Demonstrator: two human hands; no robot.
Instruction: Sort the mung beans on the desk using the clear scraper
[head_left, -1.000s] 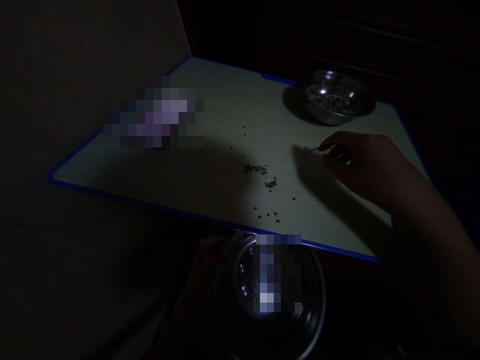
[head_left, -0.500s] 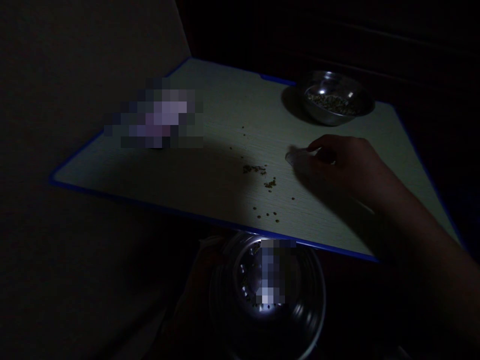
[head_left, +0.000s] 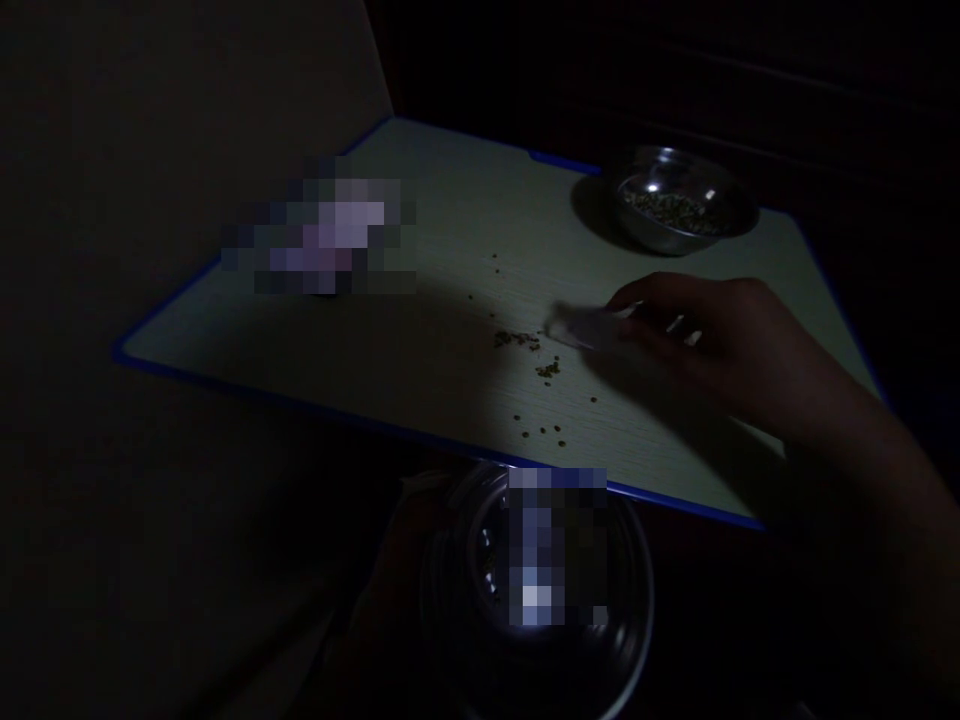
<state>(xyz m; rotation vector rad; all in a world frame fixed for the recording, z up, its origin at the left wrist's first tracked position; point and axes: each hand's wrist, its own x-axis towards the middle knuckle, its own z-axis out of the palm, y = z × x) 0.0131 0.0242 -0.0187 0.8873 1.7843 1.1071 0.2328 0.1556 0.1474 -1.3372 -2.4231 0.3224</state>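
Nothing written can be read: two pixelated patches hide whatever sits on the left part of the board (head_left: pixel 225 330) and whatever lies over the steel bowl (head_left: pixel 630 610) just past its near edge. The board has a pale wood-grain top with blue edging (head_left: pixel 637 490), and one corner points to the far left of the view. Its surface is lit in a bright patch toward the near edge, while the room around it is very dark, with a dim pale wall (head_left: pixel 150 200) on the left.

The right hand (head_left: pixel 709 335) reaches in from the right side, its fingers curled and pressed together, pinching a pale, blurred sliver (head_left: pixel 585 328) whose kind is hard to tell. The sliver lies low over the board, pointing left, its tip just beside a small cluster of seeds (head_left: pixel 516 341). More seeds are scattered loosely around that cluster, mostly toward the near edge.

Toward the far right corner sits a second steel bowl (head_left: pixel 679 205) holding a shallow layer of similar seeds, well clear of the hand.

The left hand (head_left: pixel 390 570) is only a dim shape beside the near bowl — too dark to tell its grip or whether it touches the bowl
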